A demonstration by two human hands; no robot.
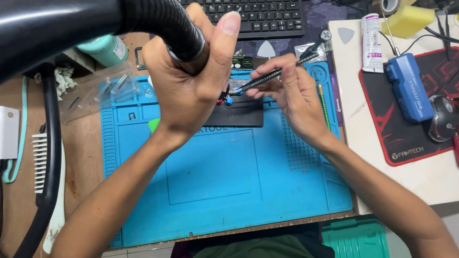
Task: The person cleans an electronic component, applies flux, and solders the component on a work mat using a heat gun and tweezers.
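Fingers [216,34] of the left hand [188,88] are clenched around the ribbed black plastic hose [160,17], holding its nozzle end just above the small dark device [237,113] that lies at the far middle of the blue silicone work mat [218,195]. The right hand [292,94] grasps a slim black metal screwdriver [277,74] like a pen, its tip touching a small part at the device's far edge, just beside the left hand's heel. To do this well, I judge the tool tip should stay seated squarely on the part while the hose mouth is kept close but not touching it, with both wrists steady. Far off lie a black keyboard [247,5] and, to the right, a blue boxy tool [409,87] on a red-and-black pad [405,137].
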